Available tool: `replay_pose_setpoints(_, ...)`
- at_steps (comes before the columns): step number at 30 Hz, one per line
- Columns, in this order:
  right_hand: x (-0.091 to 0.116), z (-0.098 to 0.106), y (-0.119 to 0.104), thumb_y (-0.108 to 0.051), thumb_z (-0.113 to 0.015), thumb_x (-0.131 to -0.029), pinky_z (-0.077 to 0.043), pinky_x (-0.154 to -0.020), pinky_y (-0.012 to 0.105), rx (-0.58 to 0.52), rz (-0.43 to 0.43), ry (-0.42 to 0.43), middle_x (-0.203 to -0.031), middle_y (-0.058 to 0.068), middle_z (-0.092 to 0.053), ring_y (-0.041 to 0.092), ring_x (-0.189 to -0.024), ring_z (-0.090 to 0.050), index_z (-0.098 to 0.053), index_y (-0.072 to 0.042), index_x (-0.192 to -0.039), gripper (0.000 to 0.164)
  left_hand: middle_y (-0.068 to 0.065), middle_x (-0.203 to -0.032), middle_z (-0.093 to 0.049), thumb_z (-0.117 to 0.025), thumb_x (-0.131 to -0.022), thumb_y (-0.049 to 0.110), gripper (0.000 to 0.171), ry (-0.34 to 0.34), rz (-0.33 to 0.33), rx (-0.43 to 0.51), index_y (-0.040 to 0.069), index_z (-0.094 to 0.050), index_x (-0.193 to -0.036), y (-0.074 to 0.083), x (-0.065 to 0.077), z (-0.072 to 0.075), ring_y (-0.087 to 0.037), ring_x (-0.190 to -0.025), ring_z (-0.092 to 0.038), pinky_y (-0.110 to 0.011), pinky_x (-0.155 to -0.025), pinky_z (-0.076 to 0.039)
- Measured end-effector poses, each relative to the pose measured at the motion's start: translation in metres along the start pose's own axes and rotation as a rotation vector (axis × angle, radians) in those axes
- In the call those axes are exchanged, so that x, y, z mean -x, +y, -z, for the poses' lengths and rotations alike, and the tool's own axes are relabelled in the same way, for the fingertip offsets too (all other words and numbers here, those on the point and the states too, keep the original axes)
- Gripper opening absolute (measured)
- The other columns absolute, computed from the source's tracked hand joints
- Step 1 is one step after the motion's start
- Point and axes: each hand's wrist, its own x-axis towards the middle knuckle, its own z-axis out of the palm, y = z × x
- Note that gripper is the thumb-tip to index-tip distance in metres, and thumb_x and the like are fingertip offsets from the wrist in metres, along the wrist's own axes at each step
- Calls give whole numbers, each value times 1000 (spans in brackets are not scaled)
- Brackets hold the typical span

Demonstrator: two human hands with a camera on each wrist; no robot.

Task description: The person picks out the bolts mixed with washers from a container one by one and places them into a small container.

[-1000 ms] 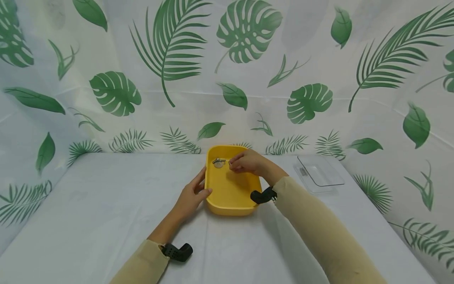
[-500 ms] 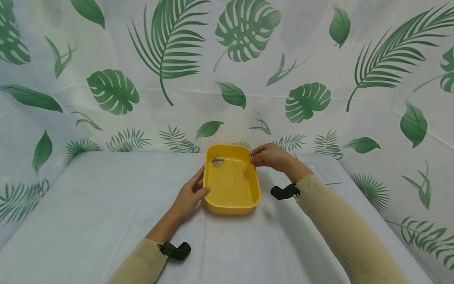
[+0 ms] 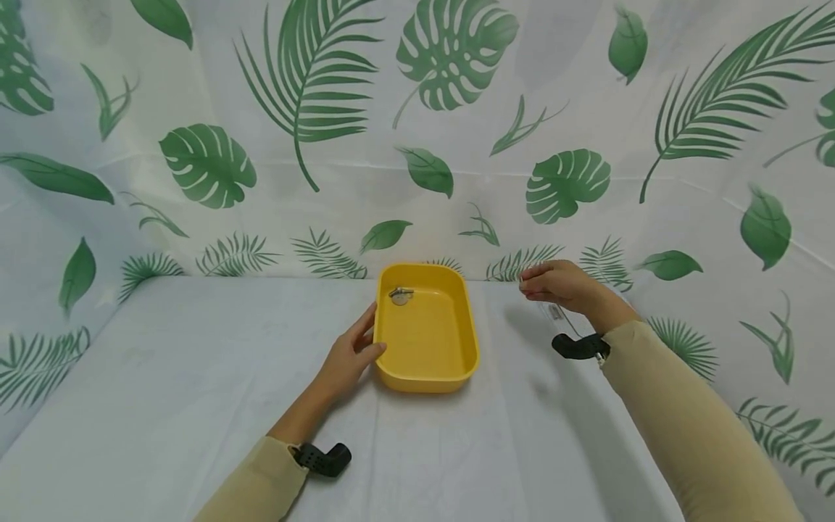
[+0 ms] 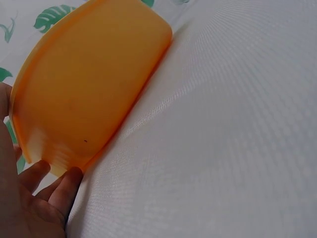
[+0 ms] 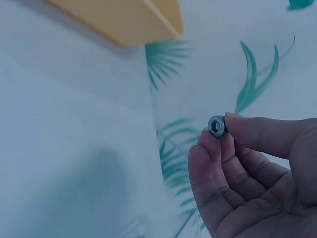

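A yellow plastic tray (image 3: 427, 385) stands upright on the white table. My left hand (image 3: 346, 359) holds its left side, thumb at the rim and fingers against the outer wall, as the left wrist view also shows. Several small metal pieces (image 3: 401, 294) lie in the tray's far left corner. My right hand (image 3: 561, 284) is raised to the right of the tray. In the right wrist view its thumb and fingertips pinch a hex socket bolt (image 5: 216, 127), the hexagonal hole in its head facing the camera.
A clear plastic box (image 3: 556, 312) stands at the back right of the table, mostly hidden behind my right hand and forearm. Behind the table hangs a white cloth (image 3: 365, 181) printed with green leaves. A white cover (image 3: 196, 377) lies over the tabletop.
My right hand has lifted out of the tray and moved right with the bolt, now overlapping the clear box. My left hand and the tray keep their place.
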Motion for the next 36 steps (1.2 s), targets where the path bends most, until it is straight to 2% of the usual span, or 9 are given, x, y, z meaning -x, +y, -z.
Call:
replay_pose_setpoints(6, 6, 26, 19, -13, -59, -101, -59, -88, 19, -24, -42, 20, -98, -9, -65, 1, -87, -66, -45, 10, -138, 45, -5, -168, -29, -57, -100, 15, 73, -2, 0, 5, 25, -21, -163, 1, 0, 0, -32, -143, -49, -49, -117, -41)
replay_pose_setpoints(12, 6, 43, 34, -10, -56, -102, -58, -91, 21, -46, -90, 23, -94, -14, -65, -1, -90, -65, -41, 12, -142, 48, -4, -168, -29, -57, -100, 16, 73, 12, 10, 5, 25, -21, -163, 1, 1, 0, -31, -142, -50, -48, -116, -42)
replay_pose_setpoints(18, 8, 55, 49, -6, -52, -102, -58, -90, 21, -73, -125, 48, -94, -11, -64, 0, -89, -65, -48, 9, -132, 34, -3, -168, -29, -57, -100, 17, 74, 18, 29, -5, 25, -21, -163, 1, 0, -2, -30, -143, -50, -44, -114, -46)
replay_pose_setpoints(23, 5, 59, 59, -5, -56, -101, -59, -90, 23, -107, -157, 71, -91, -11, -66, 2, -88, -66, -59, 0, -120, 20, -2, -168, -29, -57, -100, 17, 74, 14, 34, -1, 27, -20, -163, 2, 1, 0, -30, -144, -48, -44, -115, -45)
replay_pose_setpoints(25, 4, 59, 62, -5, -57, -100, -60, -91, 24, -119, -181, 85, -90, -11, -66, 3, -88, -66, -59, 0, -122, 22, -3, -168, -29, -57, -100, 17, 74, 11, 24, 3, 26, -20, -163, 2, 0, 1, -31, -144, -48, -46, -115, -45)
replay_pose_setpoints(30, 0, 59, 72, -5, -59, -99, -60, -88, 23, -99, -252, 123, -86, -12, -65, 4, -85, -64, -49, 8, -137, 40, -3, -168, -28, -58, -100, 17, 74, -5, 17, 18, 27, -20, -163, -1, -1, 2, -32, -143, -49, -47, -115, -45)
replay_pose_setpoints(36, -4, 60, 80, -7, -58, -100, -60, -86, 23, -32, -258, 140, -83, -13, -65, 4, -84, -63, -47, 11, -139, 45, -1, -169, -27, -57, -100, 16, 74, 0, 22, 10, 29, -20, -163, 1, -1, 1, -30, -144, -48, -46, -116, -44)
